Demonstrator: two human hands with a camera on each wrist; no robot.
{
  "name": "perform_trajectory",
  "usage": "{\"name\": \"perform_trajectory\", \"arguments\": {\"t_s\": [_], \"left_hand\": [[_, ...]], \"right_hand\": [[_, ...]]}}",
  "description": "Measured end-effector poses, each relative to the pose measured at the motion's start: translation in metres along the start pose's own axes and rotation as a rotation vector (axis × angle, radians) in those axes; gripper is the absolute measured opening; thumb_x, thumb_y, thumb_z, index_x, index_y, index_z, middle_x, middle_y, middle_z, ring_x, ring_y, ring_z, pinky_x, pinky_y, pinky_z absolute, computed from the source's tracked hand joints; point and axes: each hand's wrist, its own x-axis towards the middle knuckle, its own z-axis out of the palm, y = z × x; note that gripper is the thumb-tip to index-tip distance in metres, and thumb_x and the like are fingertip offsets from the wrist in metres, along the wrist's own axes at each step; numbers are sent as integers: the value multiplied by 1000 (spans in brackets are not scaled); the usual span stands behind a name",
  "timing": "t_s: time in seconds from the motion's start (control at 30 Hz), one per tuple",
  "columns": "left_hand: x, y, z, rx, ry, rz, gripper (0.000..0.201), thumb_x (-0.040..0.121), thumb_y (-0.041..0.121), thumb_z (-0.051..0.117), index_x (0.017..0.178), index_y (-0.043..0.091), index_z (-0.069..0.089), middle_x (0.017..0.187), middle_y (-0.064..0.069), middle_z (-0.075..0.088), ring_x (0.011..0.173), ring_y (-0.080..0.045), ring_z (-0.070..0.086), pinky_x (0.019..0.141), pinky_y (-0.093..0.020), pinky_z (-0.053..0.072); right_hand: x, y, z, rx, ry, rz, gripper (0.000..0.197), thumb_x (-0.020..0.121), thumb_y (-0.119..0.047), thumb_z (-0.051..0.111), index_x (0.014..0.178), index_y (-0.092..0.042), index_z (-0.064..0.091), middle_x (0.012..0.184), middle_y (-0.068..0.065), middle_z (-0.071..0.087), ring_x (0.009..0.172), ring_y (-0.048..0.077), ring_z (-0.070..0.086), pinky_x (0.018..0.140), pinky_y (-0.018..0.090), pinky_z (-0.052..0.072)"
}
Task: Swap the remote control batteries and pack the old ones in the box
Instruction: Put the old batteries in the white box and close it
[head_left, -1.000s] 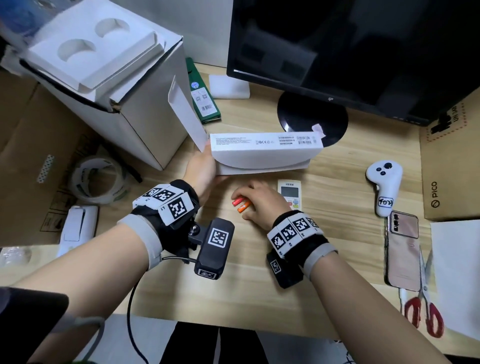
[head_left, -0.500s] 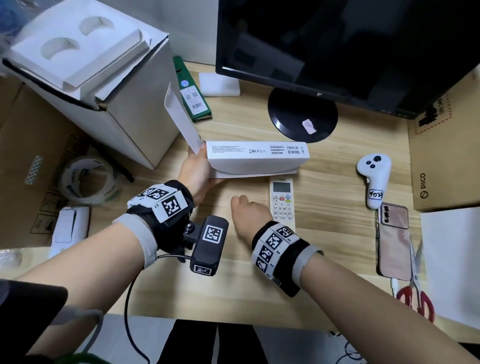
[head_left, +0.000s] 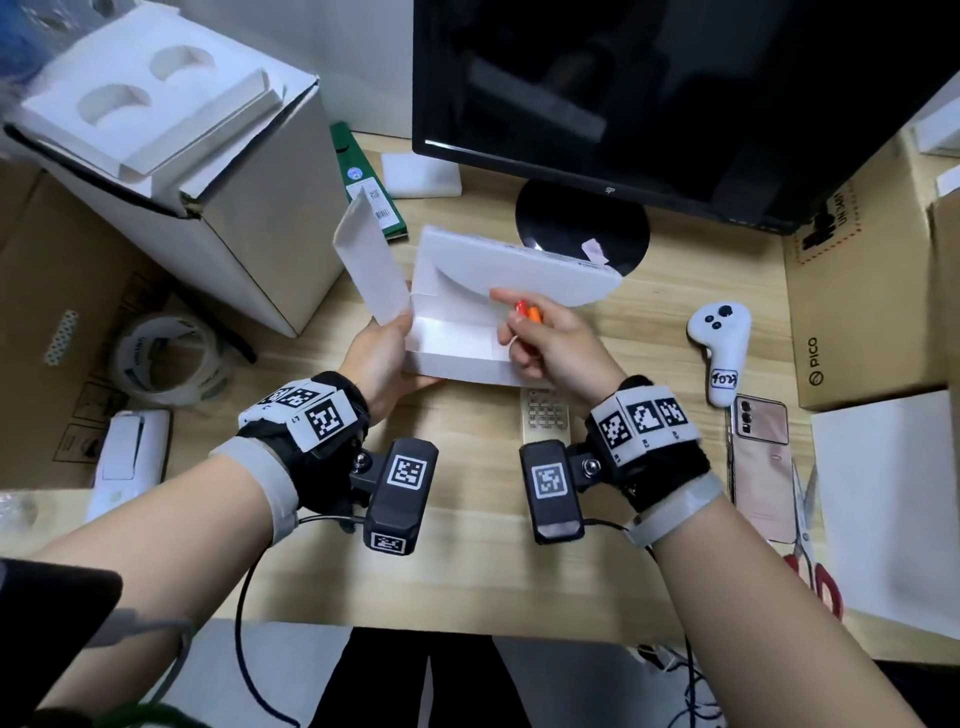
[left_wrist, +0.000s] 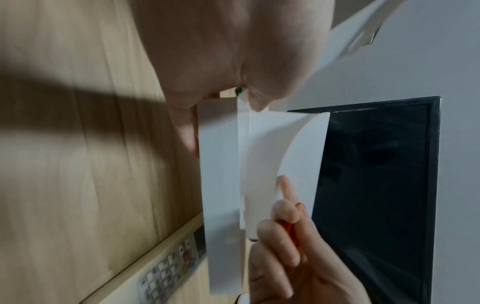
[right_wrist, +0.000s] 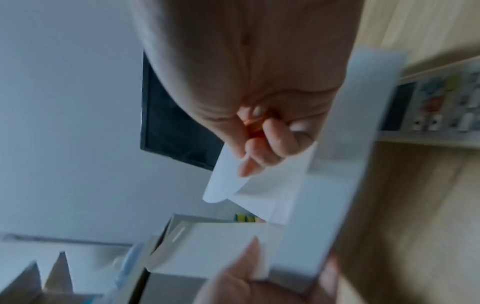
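A flat white box (head_left: 470, 343) is tilted up above the desk with its lid flap (head_left: 519, 273) open. My left hand (head_left: 382, 358) grips its left end, thumb inside the rim; the box (left_wrist: 221, 185) also shows in the left wrist view. My right hand (head_left: 545, 338) pinches two orange batteries (head_left: 527, 313) over the open box, index finger stretched toward the lid. The batteries (right_wrist: 255, 128) appear between the curled fingers in the right wrist view, above the box (right_wrist: 324, 216). The white remote (head_left: 545, 415) lies on the desk beneath my right wrist, mostly hidden.
A monitor (head_left: 675, 104) with its round base (head_left: 582, 234) stands behind the box. A large white carton (head_left: 182, 171) and tape roll (head_left: 166, 358) sit at left. At right are a white controller (head_left: 719, 353), a phone (head_left: 761, 462), red scissors (head_left: 810, 551) and a PICO box (head_left: 857, 312).
The right hand picked the two orange batteries off the desk and carried them up over the box. The left hand tilted the box up, so its open inside now shows.
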Motion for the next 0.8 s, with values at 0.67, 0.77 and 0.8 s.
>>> {"name": "perform_trajectory", "arguments": {"t_s": [0.67, 0.77, 0.8], "left_hand": [[-17, -20, 1, 30, -117, -8, 25, 101, 16, 38, 124, 15, 48, 110, -4, 63, 90, -20, 65, 72, -36, 59], [-15, -24, -8, 145, -106, 96, 48, 95, -2, 36, 137, 21, 39, 119, -4, 58, 90, -18, 63, 66, -33, 60], [-16, -24, -11, 189, -112, 142, 58, 91, -8, 36, 139, 24, 34, 118, -2, 57, 89, -18, 62, 64, -34, 60]], "right_hand": [[-15, -13, -8, 188, 220, 86, 17, 91, -23, 54, 95, -7, 57, 99, 11, 64, 73, 15, 65, 61, 19, 56], [-16, -18, -20, 457, 365, 63, 14, 89, -22, 58, 98, -11, 58, 82, 6, 66, 55, 8, 65, 48, 16, 52], [-18, -21, -23, 541, 372, 67, 7, 89, -19, 56, 92, -13, 59, 76, 5, 66, 49, 7, 63, 44, 15, 49]]}}
